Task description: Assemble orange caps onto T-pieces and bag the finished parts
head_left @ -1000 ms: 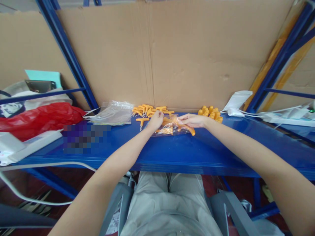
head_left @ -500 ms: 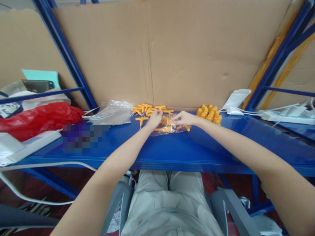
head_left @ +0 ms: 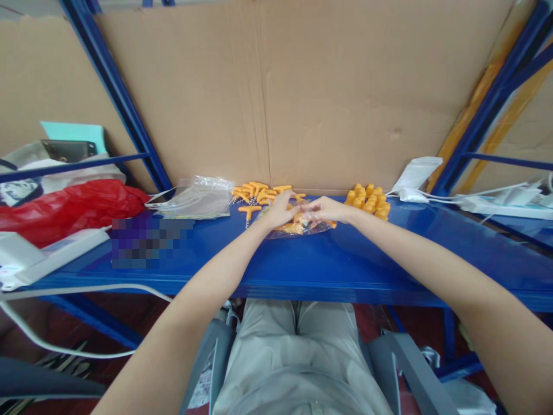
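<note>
Left hand (head_left: 280, 212): laid at the left end of the clear plastic bag (head_left: 294, 231), fingers bent; whether it pinches the film we cannot tell. Right hand (head_left: 322, 208): reaching in from the other side, fingertips bent down onto the bag's contents; whether they are closed on a piece we cannot tell, as the film and fingers overlap. Clear plastic bag: lying on the blue table (head_left: 302, 268), between and beneath our two hands, with orange pieces inside. Loose orange T-handles (head_left: 256, 189), several: heaped just beyond our left hand, some showing twisted metal shanks; a single T-handle (head_left: 249, 209) lies nearer us, beside that hand. Orange cylinder-like pieces (head_left: 367, 200), one cluster: near our right wrist. Flat clear bags (head_left: 199, 199), a pile: left of the T-handles. Further left: red plastic (head_left: 78, 204) and a white power strip (head_left: 56, 253). Far right: white cables (head_left: 440, 200). Behind all: a cardboard panel (head_left: 328, 98), upright between blue posts (head_left: 114, 86)
</note>
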The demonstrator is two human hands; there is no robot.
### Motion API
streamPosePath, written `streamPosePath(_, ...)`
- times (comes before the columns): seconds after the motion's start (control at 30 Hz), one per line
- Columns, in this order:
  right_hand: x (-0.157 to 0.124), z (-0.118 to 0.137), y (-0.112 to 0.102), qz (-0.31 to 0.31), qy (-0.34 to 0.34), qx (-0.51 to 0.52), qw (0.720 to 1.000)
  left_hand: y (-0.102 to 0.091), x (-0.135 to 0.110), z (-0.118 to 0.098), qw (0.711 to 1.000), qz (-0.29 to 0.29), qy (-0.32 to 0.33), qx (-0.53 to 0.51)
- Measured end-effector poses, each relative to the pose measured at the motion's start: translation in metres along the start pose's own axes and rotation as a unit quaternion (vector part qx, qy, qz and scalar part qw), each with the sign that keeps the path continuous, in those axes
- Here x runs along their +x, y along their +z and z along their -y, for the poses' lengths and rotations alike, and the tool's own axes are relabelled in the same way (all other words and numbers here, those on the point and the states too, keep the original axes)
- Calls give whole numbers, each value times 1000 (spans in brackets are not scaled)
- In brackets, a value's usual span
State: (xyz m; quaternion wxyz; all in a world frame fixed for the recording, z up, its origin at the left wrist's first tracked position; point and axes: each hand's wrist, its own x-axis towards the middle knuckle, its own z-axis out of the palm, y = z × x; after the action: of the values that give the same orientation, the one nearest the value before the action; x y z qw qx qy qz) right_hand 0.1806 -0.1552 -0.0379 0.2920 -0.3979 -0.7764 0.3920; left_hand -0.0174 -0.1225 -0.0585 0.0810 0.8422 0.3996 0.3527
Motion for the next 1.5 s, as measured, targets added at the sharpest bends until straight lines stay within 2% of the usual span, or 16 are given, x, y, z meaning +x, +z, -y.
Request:
streamPosePath(0.07,-2,-1,-3,-18,1,-36,999,0,-1,0,1000,20,-3,4)
streamPosePath(0.17,-8,-4,-5,-92,23,-88,992,1,-2,0,999,45,-8,6)
streamPosePath(0.23,-13,-5,-5,-140,33,-65,987,1,-2,0,998,58,-9,7)
streamPosePath(0.33,-23,-4,-2,-165,7,21,986,1,-4,-2,997,71,-14,9)
streamPosePath(0.43,-31,-3,0,-160,-6,60,985,1,-5,-5,997,76,-16,15)
streamPosePath(0.53,-33,-6,-1,-126,16,22,992,0,-6,-6,997,73,-15,16)
streamPosePath(0.67,-31,-12,0,-63,-18,-32,997,1,-7,-5,997,73,1,12)
streamPosePath(0.87,-32,-14,1,-96,-71,-22,993,4,-5,-2,998,65,-3,17)
streamPosePath(1.03,-39,-10,-6,-104,-35,29,994,2,-4,0,1000,22,-18,9)
streamPosePath(1.2,-43,-3,-11,-134,-9,219,967,1,-2,0,999,-5,-36,15)
streamPosePath(1.27,-43,0,-12,-132,9,254,958,2,-2,0,999,-9,-34,16)
streamPosePath(1.37,-43,2,-11,-119,28,254,959,4,-2,1,999,-8,-36,17)
streamPosePath(1.5,-43,3,-6,-63,28,206,976,4,-3,2,999,-4,-42,22)
